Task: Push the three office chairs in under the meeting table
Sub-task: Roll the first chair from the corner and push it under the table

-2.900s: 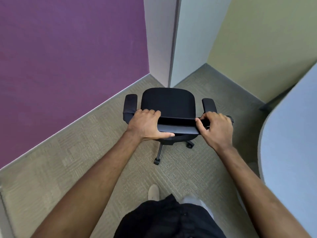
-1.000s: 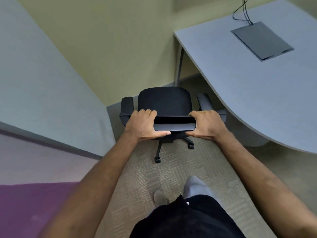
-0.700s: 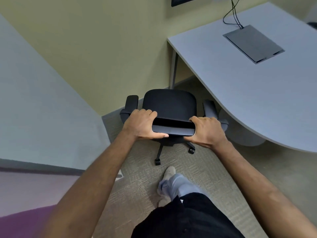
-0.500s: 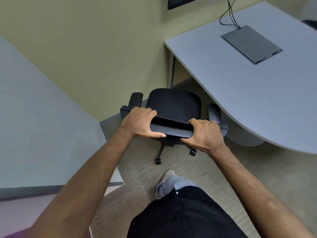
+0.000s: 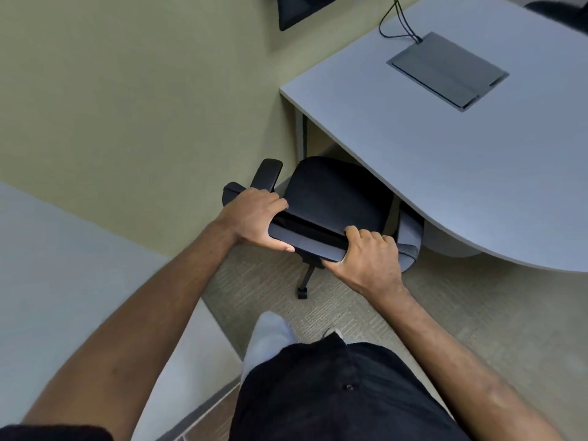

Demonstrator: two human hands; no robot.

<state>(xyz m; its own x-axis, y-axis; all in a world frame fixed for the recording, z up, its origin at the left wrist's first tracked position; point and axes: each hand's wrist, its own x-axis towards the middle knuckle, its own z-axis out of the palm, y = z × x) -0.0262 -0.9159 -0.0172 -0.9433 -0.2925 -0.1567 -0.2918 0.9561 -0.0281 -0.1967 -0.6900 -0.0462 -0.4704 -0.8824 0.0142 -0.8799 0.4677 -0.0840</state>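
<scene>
A black office chair (image 5: 334, 192) on castors stands at the curved edge of the pale grey meeting table (image 5: 445, 160). Its seat front and right armrest are partly hidden under the tabletop. My left hand (image 5: 254, 219) grips the left end of the chair's backrest top. My right hand (image 5: 370, 261) grips the right end of the same backrest. The left armrest (image 5: 265, 175) sticks out toward the wall. Part of another dark chair (image 5: 563, 7) shows at the far top right behind the table.
A yellow-green wall (image 5: 143, 106) runs close on the chair's left. A grey partition (image 5: 79, 281) stands at my left side. A grey cable hatch (image 5: 447, 70) with black cables sits in the tabletop. A table leg (image 5: 300, 135) stands beside the chair. Carpet covers the floor.
I have turned the chair from the purple-walled corner toward the table and rolled it forward and right. Its seat and right armrest now slide under the table edge.
</scene>
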